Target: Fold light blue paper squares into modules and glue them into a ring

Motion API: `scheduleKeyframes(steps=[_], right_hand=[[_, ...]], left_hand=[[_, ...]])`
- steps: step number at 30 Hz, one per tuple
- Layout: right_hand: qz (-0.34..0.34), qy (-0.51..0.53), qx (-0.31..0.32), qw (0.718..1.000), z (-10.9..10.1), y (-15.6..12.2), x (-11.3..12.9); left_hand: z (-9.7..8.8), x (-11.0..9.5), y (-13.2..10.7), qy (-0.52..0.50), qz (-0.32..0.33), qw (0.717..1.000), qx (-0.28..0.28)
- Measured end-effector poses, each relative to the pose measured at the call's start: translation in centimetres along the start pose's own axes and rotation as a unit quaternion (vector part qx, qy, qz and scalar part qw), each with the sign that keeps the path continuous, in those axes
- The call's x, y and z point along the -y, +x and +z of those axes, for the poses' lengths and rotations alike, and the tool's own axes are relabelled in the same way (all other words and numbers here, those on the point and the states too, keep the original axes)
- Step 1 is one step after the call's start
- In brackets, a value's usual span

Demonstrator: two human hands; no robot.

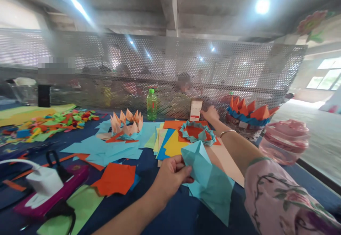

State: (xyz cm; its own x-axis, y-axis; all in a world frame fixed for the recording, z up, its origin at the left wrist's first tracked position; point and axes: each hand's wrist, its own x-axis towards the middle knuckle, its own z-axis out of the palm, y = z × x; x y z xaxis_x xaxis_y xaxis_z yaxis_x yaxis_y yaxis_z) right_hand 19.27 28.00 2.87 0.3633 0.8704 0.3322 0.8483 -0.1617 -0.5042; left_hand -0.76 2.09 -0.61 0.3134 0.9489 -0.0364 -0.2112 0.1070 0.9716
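My left hand (pixel 173 172) is closed in a pinch on the left edge of a light blue folded paper (pixel 198 162), which has a pointed, layered top. Another light blue sheet (pixel 218 192) hangs or lies just below it; whether the two are joined I cannot tell. Farther off, my right hand (pixel 211 114) reaches out to a phone (pixel 196 110) with a lit screen, standing upright against the mesh. Its fingers extend to the phone's right edge without wrapping round it. Between my hands, a light blue folded-paper ring (pixel 185 132) rests on orange sheets.
A peach paper crown (pixel 125 123), a green bottle (pixel 151 105) and a perforated screen (pixel 149 64) stand beyond. Left are paper scraps (pixel 50 121) and a purple power strip (pixel 77 176) with cables. Right are an orange-and-blue paper piece (pixel 246 112) and a pink container (pixel 285 142).
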Motion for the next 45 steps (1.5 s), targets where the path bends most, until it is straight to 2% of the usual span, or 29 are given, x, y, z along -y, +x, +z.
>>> scheduleKeyframes(steps=[4, 7, 10, 13, 17, 19, 21, 24, 27, 31, 35, 37, 41, 43, 45], right_hand=[[-0.069, -0.001, 0.013, 0.998, -2.9, -1.4, -0.3], [-0.154, 0.004, 0.024, 0.988, -5.9, -4.2, -0.4], [-0.238, 0.018, 0.024, 0.971, -9.2, -9.2, -0.9], [-0.31, 0.043, 0.021, 0.95, -11.5, -15.6, -2.0], [-0.46, 0.157, -0.007, 0.874, -12.1, -23.2, -3.5], [-0.52, 0.17, 0.002, 0.837, -11.6, -25.3, -3.9], [-0.548, 0.148, 0.018, 0.823, -11.1, -26.3, -4.1], [-0.546, 0.112, 0.023, 0.83, -10.7, -26.2, -4.6], [-0.537, 0.098, -0.003, 0.838, -10.5, -25.4, -5.4], [-0.531, 0.134, -0.027, 0.836, -10.3, -24.7, -6.5], [-0.514, 0.178, -0.021, 0.839, -10.0, -24.7, -6.6], [-0.479, 0.198, -0.021, 0.855, -9.8, -24.9, -6.5], [-0.369, 0.258, -0.033, 0.892, -9.3, -25.2, -6.4], [-0.329, 0.291, -0.004, 0.898, -8.9, -25.2, -6.4], [-0.302, 0.333, 0.056, 0.892, -8.6, -25.2, -6.3]], left_hand=[[-0.2, -0.1, 0.1, -0.013, -0.002, 1.0, -0.029], [-0.1, -0.3, -0.1, -0.024, -0.007, 0.999, -0.048], [0.0, -0.4, -0.3, -0.028, -0.007, 0.998, -0.052], [0.3, -0.3, -0.4, -0.032, -0.004, 0.998, -0.046], [0.7, -0.2, -0.8, -0.032, -0.002, 0.999, -0.041], [0.8, -0.2, -0.9, -0.029, -0.004, 0.999, -0.041], [0.7, -0.2, -1.0, -0.026, -0.003, 0.999, -0.04], [0.6, -0.2, -1.0, -0.026, 0.004, 0.999, -0.038], [0.5, -0.2, -0.9, -0.03, 0.0, 0.999, -0.035], [0.5, 0.0, -0.9, -0.006, -0.011, 1.0, -0.008], [0.6, 0.2, -1.1, 0.007, -0.009, 1.0, 0.007], [0.8, 0.3, -1.3, 0.013, -0.01, 1.0, 0.007], [1.3, 0.3, -1.5, 0.03, -0.012, 0.999, 0.001], [1.5, 0.4, -1.6, 0.039, -0.013, 0.999, 0.003], [1.7, 0.4, -1.7, 0.045, -0.014, 0.999, 0.012]])
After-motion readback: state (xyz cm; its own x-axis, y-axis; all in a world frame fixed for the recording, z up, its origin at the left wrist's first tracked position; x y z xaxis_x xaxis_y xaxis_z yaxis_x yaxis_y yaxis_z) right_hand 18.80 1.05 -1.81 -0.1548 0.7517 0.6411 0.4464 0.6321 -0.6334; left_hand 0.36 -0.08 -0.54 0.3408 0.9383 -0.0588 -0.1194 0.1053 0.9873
